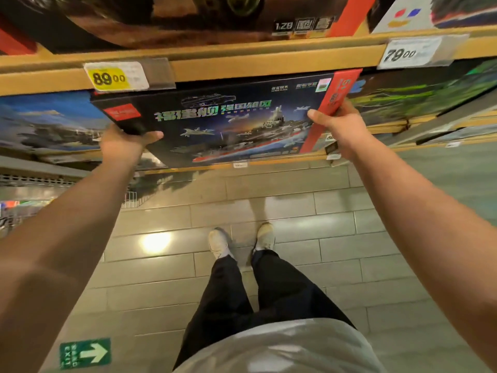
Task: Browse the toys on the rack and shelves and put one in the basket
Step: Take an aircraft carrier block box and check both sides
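Observation:
A large dark toy box (pixel 228 125) printed with an aircraft carrier and a red side band sits tilted at the front of a wooden shelf (pixel 242 63). My left hand (pixel 126 144) grips its lower left corner, thumb on the front face. My right hand (pixel 336 125) grips the red right edge, thumb on the front. A wire basket (pixel 24 200) shows at the far left, low down, partly hidden by my left arm.
Other toy boxes (pixel 48 122) stand left and right of the held box (pixel 430 95) and on the shelf above. Price tags read 89.00 (pixel 115 76) and 79.00 (pixel 408 52). Below are a tiled floor, my feet (pixel 242 240) and a green exit sticker (pixel 85 353).

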